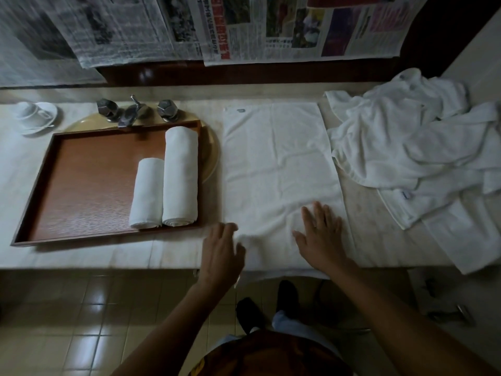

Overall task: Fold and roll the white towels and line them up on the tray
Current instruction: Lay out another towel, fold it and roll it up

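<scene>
A white towel [276, 164] lies spread flat on the counter, its near end hanging over the front edge. My right hand [320, 232] rests flat on its near part, fingers straight. At the towel's near left corner my left hand [221, 251] has its fingers curled over the edge; whether it pinches the cloth I cannot tell. Left of the towel stands a brown wooden tray [81, 185]. Two rolled white towels lie side by side in the tray's right part: a short roll [147, 192] and a longer roll [181, 176].
A heap of crumpled white towels [414, 156] covers the counter's right end. A tap with two handles [134, 111] stands behind the tray, over a basin. A cup and saucer [35, 115] sit at far left. Newspapers [244, 25] hang on the back wall.
</scene>
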A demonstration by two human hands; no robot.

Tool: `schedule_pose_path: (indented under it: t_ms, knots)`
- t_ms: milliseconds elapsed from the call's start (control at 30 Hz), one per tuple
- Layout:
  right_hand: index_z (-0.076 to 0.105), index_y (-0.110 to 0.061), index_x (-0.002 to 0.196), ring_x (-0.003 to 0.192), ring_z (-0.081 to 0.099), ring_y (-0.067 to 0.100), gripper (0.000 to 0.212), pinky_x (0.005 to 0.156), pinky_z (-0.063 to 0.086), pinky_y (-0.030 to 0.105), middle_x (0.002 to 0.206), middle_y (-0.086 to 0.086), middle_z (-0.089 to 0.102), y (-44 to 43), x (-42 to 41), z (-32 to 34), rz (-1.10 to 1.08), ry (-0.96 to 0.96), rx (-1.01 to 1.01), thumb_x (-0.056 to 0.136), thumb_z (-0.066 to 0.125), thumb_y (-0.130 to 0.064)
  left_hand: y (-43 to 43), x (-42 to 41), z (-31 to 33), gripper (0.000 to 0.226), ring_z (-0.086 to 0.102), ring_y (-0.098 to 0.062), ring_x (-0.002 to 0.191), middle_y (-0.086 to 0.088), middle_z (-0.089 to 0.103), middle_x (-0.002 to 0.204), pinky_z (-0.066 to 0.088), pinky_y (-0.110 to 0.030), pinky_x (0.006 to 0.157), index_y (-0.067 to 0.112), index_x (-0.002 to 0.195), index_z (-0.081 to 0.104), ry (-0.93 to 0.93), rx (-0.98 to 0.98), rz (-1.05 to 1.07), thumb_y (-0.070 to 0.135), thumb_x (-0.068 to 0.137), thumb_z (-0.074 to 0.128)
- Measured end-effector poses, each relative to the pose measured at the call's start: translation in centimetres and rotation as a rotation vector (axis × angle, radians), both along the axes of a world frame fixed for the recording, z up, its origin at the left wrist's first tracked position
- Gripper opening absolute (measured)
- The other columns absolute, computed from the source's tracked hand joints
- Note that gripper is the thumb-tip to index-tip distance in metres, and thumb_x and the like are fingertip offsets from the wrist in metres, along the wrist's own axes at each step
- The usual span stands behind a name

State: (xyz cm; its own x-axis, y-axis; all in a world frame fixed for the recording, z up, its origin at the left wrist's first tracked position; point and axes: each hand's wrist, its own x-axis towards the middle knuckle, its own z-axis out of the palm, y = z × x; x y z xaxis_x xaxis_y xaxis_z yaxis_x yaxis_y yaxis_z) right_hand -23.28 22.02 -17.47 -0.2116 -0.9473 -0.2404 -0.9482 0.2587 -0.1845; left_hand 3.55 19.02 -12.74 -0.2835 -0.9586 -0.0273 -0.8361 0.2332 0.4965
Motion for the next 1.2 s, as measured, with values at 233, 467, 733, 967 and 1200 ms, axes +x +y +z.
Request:
schedule_pose_path:
  t_ms: [233,467,733,967,1200]
  knots:
    - [0.007,-0.034,0.163,0.158,-0.004,0.028,0.074,0.124,0.009,0.062,0.173,0.003,-0.004,0.2,2.5,0.1,0.138,-0.014,0.002,0.1,0.03,-0.065,-1.5,-2.3,-4.5,0.066,-0.013,-0.022,0.159,-0.005,-0.009,0.173,0.006,-0.05,0.129,0.025,0.166,0.004,-0.259,0.107,-0.309,0.053,0.108,0.019]
    - [0.02,-0.028,0.163,0.157,0.01,0.027,0.076,0.121,0.017,0.058,0.172,0.002,0.01,2.0,-1.5,0.4,0.034,0.009,-0.005,0.097,0.025,-0.066,-0.7,5.4,-5.4,0.063,-0.001,-0.023,0.159,-0.003,0.009,0.171,-0.008,-0.041,0.128,0.021,0.165,0.013,-0.306,0.023,-0.209,0.05,0.109,0.009]
    - [0.036,-0.027,0.156,0.152,0.02,0.034,0.076,0.12,0.026,0.054,0.166,0.01,0.024,1.2,0.5,1.7,-0.056,0.001,-0.033,0.092,0.056,-0.064,-0.7,1.5,-3.1,0.071,-0.009,-0.02,0.159,-0.004,-0.006,0.171,0.002,-0.039,0.129,0.024,0.166,0.01,-0.163,0.067,-0.291,0.028,0.105,0.045]
    - [0.015,-0.035,0.162,0.157,-0.004,0.029,0.081,0.125,0.009,0.054,0.172,0.003,-0.004,-0.9,-0.8,1.6,-0.033,-0.074,0.093,0.096,0.042,-0.071,-3.0,-0.3,-4.0,0.084,-0.004,-0.031,0.159,-0.014,-0.004,0.172,0.017,-0.049,0.128,0.022,0.165,0.009,-0.381,0.106,-0.389,0.072,0.098,0.018]
    - [0.016,-0.036,0.162,0.157,0.0,0.026,0.08,0.125,0.011,0.05,0.172,0.001,-0.001,0.1,-1.1,2.1,-0.02,-0.072,0.091,0.096,0.044,-0.07,-2.6,0.1,-3.6,0.083,-0.002,-0.027,0.16,-0.01,-0.002,0.173,0.015,-0.045,0.129,0.025,0.165,0.012,-0.316,0.121,-0.38,0.069,0.099,0.035]
